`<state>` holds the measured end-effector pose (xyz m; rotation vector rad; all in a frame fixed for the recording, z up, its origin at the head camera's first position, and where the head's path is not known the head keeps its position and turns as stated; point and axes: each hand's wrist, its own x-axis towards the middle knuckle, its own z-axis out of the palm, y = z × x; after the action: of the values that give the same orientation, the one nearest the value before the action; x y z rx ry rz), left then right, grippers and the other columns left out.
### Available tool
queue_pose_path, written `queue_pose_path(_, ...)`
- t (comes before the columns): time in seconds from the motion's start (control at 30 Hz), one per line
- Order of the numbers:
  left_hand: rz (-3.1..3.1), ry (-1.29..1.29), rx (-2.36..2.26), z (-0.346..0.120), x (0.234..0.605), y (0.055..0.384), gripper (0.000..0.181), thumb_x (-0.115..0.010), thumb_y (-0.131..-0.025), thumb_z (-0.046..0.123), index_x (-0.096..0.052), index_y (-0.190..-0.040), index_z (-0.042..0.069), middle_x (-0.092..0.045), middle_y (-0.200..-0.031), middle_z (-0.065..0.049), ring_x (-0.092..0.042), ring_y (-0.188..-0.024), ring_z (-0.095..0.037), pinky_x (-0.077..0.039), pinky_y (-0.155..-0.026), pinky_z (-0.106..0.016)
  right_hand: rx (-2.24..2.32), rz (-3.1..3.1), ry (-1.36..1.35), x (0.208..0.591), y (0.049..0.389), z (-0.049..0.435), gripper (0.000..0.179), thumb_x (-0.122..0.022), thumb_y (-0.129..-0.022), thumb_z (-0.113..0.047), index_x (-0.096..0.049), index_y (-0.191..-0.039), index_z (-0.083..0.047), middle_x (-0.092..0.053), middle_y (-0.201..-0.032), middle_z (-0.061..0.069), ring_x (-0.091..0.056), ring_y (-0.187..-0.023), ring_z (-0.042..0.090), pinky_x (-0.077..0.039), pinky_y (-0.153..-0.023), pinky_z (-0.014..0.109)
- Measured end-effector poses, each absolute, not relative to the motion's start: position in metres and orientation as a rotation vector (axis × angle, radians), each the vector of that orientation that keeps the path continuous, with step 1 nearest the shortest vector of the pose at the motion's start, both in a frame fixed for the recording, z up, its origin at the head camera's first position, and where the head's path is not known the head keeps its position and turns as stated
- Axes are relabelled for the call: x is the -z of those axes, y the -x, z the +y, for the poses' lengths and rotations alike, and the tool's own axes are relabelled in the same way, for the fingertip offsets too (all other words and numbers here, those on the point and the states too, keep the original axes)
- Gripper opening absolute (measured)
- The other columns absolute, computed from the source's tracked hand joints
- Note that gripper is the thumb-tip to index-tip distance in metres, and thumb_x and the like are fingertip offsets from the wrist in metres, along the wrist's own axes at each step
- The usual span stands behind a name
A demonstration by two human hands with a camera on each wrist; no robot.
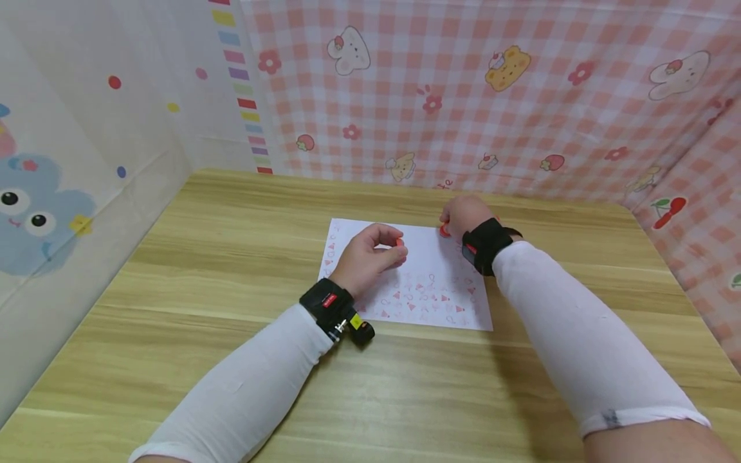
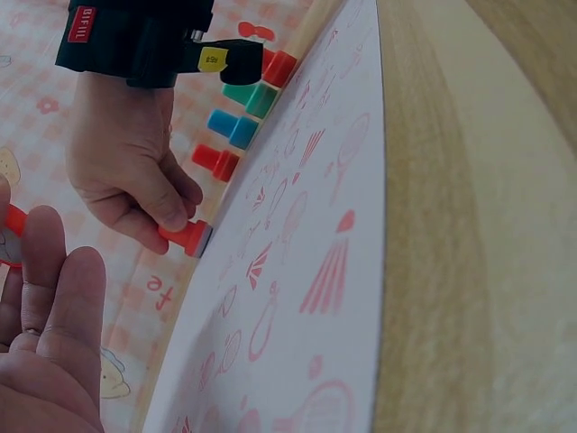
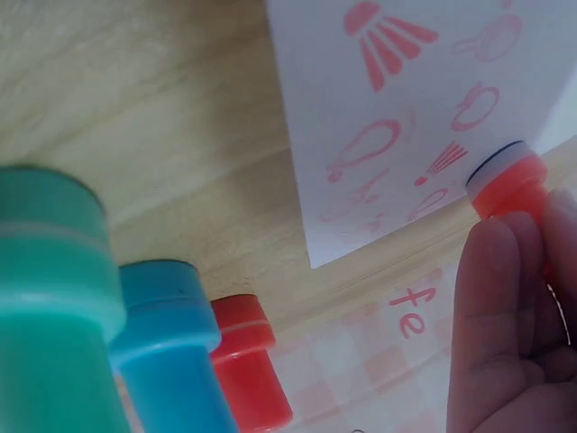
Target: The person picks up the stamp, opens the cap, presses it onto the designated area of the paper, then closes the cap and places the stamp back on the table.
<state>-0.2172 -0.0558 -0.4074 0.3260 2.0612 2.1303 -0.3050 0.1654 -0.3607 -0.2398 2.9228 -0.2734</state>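
Maybe half stamped

Pinching red stamp (image 1: pixel 444 230) in right hand (image 1: pixel 467 215) at far edge of paper (image 1: pixel 428 251), can't tell if touching. Gripping orange cap (image 1: pixel 400 242), probably, in left hand (image 1: pixel 366 259). Printed low and leftward, blank up the middle.

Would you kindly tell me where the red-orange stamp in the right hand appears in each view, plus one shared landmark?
Head: red-orange stamp right of centre, about mid-height, partly hidden by the right hand.
Left wrist: red-orange stamp left of centre, about mid-height.
Right wrist: red-orange stamp toward the right, slightly above mid-height.
Shared landmark: the white printed sheet.
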Motion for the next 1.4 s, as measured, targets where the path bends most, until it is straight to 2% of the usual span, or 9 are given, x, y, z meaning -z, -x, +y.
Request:
queue_pose_path(0.27,2.072,-0.343,-2.130,-0.057,0.408,0.217,0.033,-0.073,-0.098,0.005,-0.064,-0.127,-0.007,-0.066,-0.108,-0.006,-0.073,-0.090,-0.008,-0.062,-0.091,-0.031,0.292,2.948,0.260,0.362,0.304,0.165,0.023,-0.068,-0.098,0.000,-0.079,-0.118,-0.003,-0.075,-0.116,0.018,-0.059,-0.100,0.034,-0.052,-0.100,0.046)
queue_pose_path(0.83,2.075,-0.293,-2.129,-0.055,0.408,0.219,0.031,-0.070,-0.101,0.006,-0.064,-0.129,-0.006,-0.065,-0.112,-0.009,-0.075,-0.094,-0.011,-0.062,-0.092,-0.031,0.350,2.932,0.259,0.359,0.301,0.170,0.025,-0.066,-0.100,-0.002,-0.077,-0.122,-0.003,-0.074,-0.124,0.019,-0.061,-0.105,0.034,-0.053,-0.102,0.047)
queue_pose_path(1.03,2.093,-0.293,-2.126,-0.056,0.411,0.218,0.034,-0.070,-0.100,0.006,-0.063,-0.131,-0.005,-0.065,-0.110,-0.009,-0.076,-0.095,-0.015,-0.062,-0.093,-0.032,0.579,2.948,0.174,0.346,0.299,0.178,0.028,-0.063,-0.104,-0.008,-0.070,-0.130,-0.001,-0.071,-0.126,0.022,-0.063,-0.107,0.034,-0.054,-0.098,0.048)
queue_pose_path(1.17,2.107,-0.280,-2.127,-0.056,0.411,0.218,0.034,-0.072,-0.099,0.007,-0.064,-0.130,-0.004,-0.066,-0.110,-0.009,-0.077,-0.095,-0.014,-0.062,-0.092,-0.030,0.815,2.969,0.105,0.335,0.285,0.181,0.031,-0.064,-0.105,-0.012,-0.068,-0.134,-0.002,-0.070,-0.124,0.021,-0.065,-0.107,0.033,-0.055,-0.094,0.047)
queue_pose_path(1.33,2.126,-0.266,-2.106,-0.055,0.410,0.218,0.027,-0.073,-0.099,0.010,-0.068,-0.124,0.000,-0.070,-0.114,-0.010,-0.077,-0.097,-0.015,-0.062,-0.092,-0.029,1.119,2.890,0.051,0.333,0.258,0.179,0.026,-0.069,-0.102,-0.018,-0.072,-0.123,-0.003,-0.075,-0.113,0.018,-0.070,-0.098,0.033,-0.057,-0.084,0.038)
queue_pose_path(1.4,2.146,-0.273,-2.089,-0.055,0.410,0.218,0.028,-0.074,-0.099,0.010,-0.069,-0.124,0.001,-0.071,-0.116,-0.010,-0.077,-0.098,-0.015,-0.062,-0.092,-0.029,1.238,2.802,0.030,0.334,0.247,0.175,0.025,-0.070,-0.101,-0.020,-0.073,-0.120,-0.004,-0.076,-0.112,0.018,-0.071,-0.099,0.035,-0.057,-0.086,0.039)
